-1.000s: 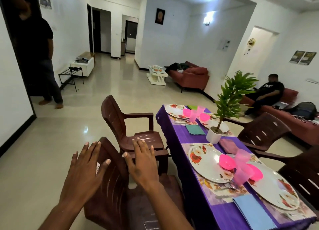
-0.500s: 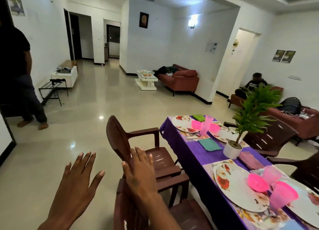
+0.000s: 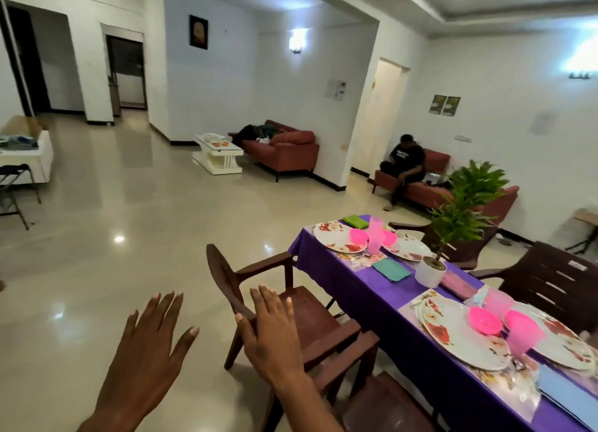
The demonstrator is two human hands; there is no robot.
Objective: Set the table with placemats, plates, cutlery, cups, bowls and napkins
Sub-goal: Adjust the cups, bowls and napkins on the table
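Both hands hover with straight, spread fingers and hold nothing: the left hand (image 3: 145,350) over bare floor, the right hand (image 3: 271,337) in front of a brown chair (image 3: 291,305), whether touching it I cannot tell; the task's things lie well apart to the right, on the purple-clothed counter (image 3: 372,295); nearest are the floral plates (image 3: 459,337) on a placemat (image 3: 411,305), with pink bowls (image 3: 484,320) and a pink cup (image 3: 524,339) on them and a blue napkin (image 3: 563,396) just beside; the plates look stiff, smooth and probably slippery, best taken at the rim with thumb above and fingers under; the bowls and cup seem light plastic, easily tipped, so grip the wall low; the napkins are soft and limp, pinch an edge; no cutlery can be made out
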